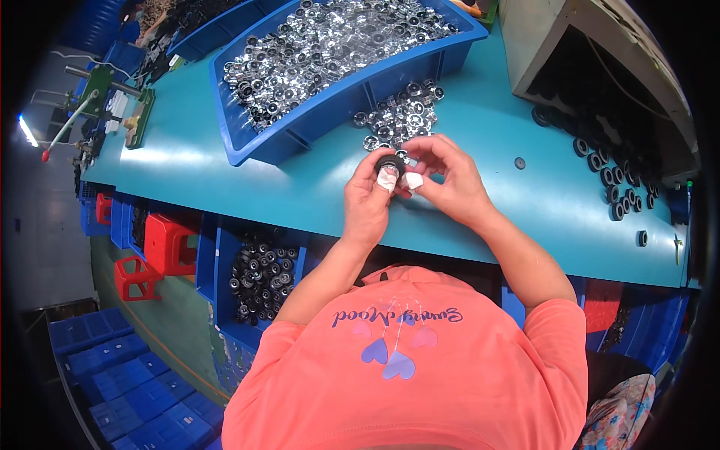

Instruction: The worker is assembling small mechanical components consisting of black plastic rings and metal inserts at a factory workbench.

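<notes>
Black ring (390, 160), centre of frame, in your grip.
Left hand (367, 204) pinches it; right hand (453, 184) appears closed on a shiny part (403, 156) just beside. Bulky thumb wraps (387, 180) could dull feel, letting either slip.

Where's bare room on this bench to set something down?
Left of the big blue bin, toward the green lever device, the benchtop is bare. Another patch: between the right hand and black rings, bar one disc. Silver wheels crowd the bin's front; rings crowd the beige cabinet.
</notes>
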Available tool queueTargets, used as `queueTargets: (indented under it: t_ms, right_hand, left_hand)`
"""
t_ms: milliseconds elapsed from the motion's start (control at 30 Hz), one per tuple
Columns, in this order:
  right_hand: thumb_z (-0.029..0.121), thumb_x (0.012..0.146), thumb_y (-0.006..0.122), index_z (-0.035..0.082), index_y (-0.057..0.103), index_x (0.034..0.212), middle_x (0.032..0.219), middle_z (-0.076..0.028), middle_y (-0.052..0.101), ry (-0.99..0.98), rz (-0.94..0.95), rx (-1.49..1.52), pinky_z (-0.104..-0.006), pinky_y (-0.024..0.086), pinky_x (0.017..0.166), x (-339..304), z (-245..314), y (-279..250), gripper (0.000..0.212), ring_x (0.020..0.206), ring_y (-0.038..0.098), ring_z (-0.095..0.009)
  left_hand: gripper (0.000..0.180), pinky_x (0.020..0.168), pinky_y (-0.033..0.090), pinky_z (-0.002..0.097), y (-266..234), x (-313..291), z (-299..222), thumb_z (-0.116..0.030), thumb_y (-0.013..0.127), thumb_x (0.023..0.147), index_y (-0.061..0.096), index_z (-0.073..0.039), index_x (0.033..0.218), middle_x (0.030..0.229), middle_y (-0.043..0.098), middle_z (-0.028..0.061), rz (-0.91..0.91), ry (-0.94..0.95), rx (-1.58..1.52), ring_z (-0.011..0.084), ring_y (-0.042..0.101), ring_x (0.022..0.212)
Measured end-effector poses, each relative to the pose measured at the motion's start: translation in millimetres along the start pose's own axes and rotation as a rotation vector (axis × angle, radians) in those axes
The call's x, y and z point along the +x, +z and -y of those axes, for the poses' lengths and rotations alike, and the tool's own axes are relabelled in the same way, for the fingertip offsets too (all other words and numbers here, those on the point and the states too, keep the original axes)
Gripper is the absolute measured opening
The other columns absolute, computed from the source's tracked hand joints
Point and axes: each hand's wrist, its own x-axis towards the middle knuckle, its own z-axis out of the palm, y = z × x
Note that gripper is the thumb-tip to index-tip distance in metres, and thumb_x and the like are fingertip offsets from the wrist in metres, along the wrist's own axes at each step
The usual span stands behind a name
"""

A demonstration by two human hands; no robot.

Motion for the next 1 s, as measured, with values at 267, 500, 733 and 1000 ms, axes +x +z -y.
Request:
queueTargets:
  t_ms: [267,500,733,1000]
  right_hand:
    - [0.009,0.083,0.077,0.001,0.074,0.112,0.107,-0.008,0.067,0.028,0.042,0.047,-0.03,0.055,0.08,-4.8,-8.4,1.8,0.03,0.093,0.067,-0.016]
    - [0.008,0.08,0.078,0.003,0.077,0.106,0.099,-0.007,0.07,-0.191,-0.142,-0.25,-0.0314,0.054,0.076,-9.1,-14.8,10.4,0.027,0.089,0.069,-0.019]
    - [0.006,0.083,0.078,0.008,0.076,0.118,0.099,-0.006,0.07,0.03,-0.057,0.012,-0.0277,0.056,0.077,-0.9,-8.0,2.8,0.034,0.088,0.068,-0.014]
    - [0.004,0.082,0.078,0.004,0.075,0.116,0.096,-0.008,0.068,0.027,-0.049,-0.001,-0.0282,0.057,0.075,-3.2,-12.2,5.7,0.035,0.084,0.07,-0.017]
  left_hand:
    - [0.031,0.069,0.054,0.026,2.0,0.1,-5.5,-0.016,0.065,0.101,0.061,-0.002,0.128,0.102,0.07,0.0068,0.006,0.032,0.171,0.0125,0.067,0.087]
    - [0.027,0.07,0.055,0.0269,7.6,1.3,-3.5,-0.01,0.065,0.1,0.064,0.0,0.125,0.097,0.07,0.006,-0.041,0.137,0.301,0.011,0.064,0.083]
    - [0.032,0.075,0.056,0.0262,-2.8,7.2,-10.0,-0.014,0.064,0.102,0.061,0.0,0.131,0.107,0.066,0.0051,0.044,0.064,0.392,0.0106,0.064,0.089]
    - [0.029,0.082,0.055,0.0284,-9.7,11.0,-12.3,-0.009,0.064,0.099,0.064,0.002,0.126,0.109,0.07,0.0078,0.046,0.115,0.526,0.0136,0.066,0.094]
